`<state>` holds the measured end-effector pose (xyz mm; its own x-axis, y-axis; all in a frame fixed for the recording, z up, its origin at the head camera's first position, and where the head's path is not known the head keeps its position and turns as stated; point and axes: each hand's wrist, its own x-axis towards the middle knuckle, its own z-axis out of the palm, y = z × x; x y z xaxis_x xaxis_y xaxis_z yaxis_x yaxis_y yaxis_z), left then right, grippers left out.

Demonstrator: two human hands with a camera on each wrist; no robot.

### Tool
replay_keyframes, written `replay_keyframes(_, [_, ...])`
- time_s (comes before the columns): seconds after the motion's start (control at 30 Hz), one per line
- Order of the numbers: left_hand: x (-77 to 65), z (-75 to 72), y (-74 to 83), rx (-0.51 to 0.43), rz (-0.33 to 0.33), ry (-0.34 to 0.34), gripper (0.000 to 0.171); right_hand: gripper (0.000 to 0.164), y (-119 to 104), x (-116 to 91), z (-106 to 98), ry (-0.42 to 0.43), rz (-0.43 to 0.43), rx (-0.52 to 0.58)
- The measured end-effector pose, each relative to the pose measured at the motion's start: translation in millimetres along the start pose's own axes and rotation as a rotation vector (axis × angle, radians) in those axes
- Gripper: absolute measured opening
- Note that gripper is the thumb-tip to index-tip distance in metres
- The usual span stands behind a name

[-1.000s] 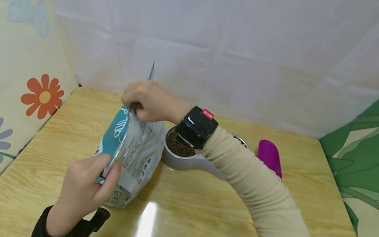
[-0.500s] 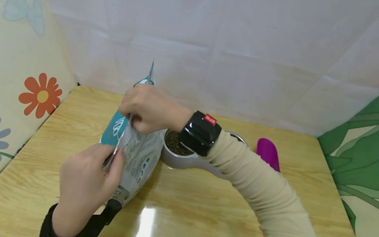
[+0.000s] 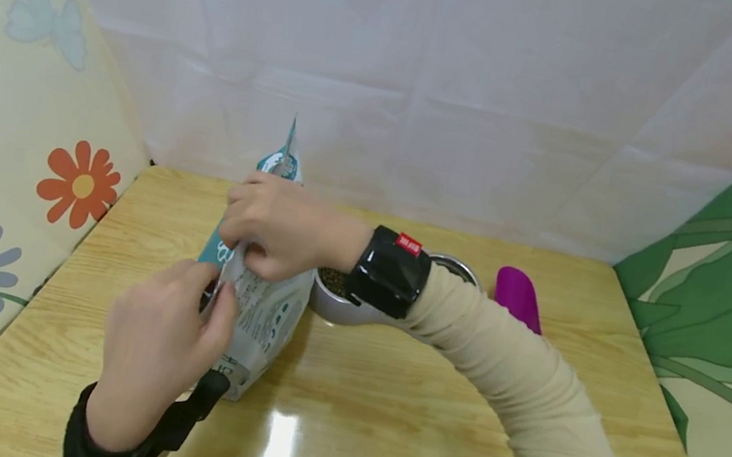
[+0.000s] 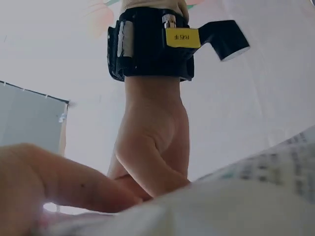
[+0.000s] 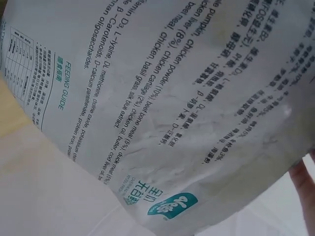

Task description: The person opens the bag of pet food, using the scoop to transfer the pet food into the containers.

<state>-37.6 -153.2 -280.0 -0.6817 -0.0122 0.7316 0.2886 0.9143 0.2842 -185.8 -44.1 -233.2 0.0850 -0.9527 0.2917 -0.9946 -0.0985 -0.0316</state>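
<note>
A teal-and-white pet food bag (image 3: 271,310) stands on the left part of the table, its printed white side turned rightward. My left hand (image 3: 162,340) pinches the near end of the bag's top edge between thumb and fingers. Farther along that edge, my right hand (image 3: 285,227) grips it with curled fingers, close to the left. In the left wrist view, my right hand (image 4: 152,137) comes down near the left fingers (image 4: 74,179) over the pale bag. Small print and a feeding guide cover the bag (image 5: 172,123) in the right wrist view. The inside of the bag is hidden.
Right of the bag is a grey double bowl (image 3: 337,310) with brown kibble (image 3: 331,279) in its left part; my right wrist and sleeve partly cover it. A purple scoop-like piece (image 3: 519,295) lies farther right. A white cloth (image 3: 502,122) hangs behind the table.
My right hand has moved toward me along the bag's top edge, nearer to the left hand. The left hand has shifted slightly up, and more of the bag's far tip shows.
</note>
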Motion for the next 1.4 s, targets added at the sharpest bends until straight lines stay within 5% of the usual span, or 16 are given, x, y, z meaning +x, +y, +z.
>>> replay_keyframes(0.17, [7.6, 3.0, 4.2, 0.067, -0.044, 0.005, 0.034, 0.022, -6, 1, 4, 0.049, 0.017, -0.058])
replay_keyframes(0.37, [8.9, 7.1, -0.8, 0.04, -0.009, 0.046, 0.031, 0.019, -6, 2, 7, 0.104, 0.02, -0.039])
replay_keyframes(0.47, [9.3, 7.2, -3.8, 0.027, -0.007, 0.049, 0.029, 0.013, 0, 1, 3, 0.065, 0.029, -0.026])
replay_keyframes(0.53, [9.2, 7.2, -4.0, 0.027, -0.013, 0.05, 0.025, 0.024, 7, -1, -2, 0.021, 0.079, -0.056])
replay_keyframes(0.7, [9.4, 8.6, 0.4, 0.063, -0.02, 0.034, 0.02, 0.026, 29, -5, -10, -0.094, 0.228, -0.313])
replay_keyframes(0.93, [7.8, 10.8, 2.8, 0.044, 0.013, 0.042, 0.02, 0.022, 35, -2, -17, -0.201, 0.206, -0.483])
replay_keyframes(1.07, [6.1, 12.1, 0.2, 0.017, 0.026, 0.084, 0.017, 0.019, 36, -1, -19, -0.216, 0.209, -0.489])
replay_keyframes(1.2, [4.0, 15.1, -0.9, -0.028, 0.03, 0.126, 0.017, 0.017, 49, -6, -22, -0.226, 0.313, -0.496])
replay_keyframes(1.4, [1.9, 18.5, 3.3, -0.077, 0.045, 0.131, 0.016, 0.025, 68, -16, -20, -0.154, 0.389, -0.534])
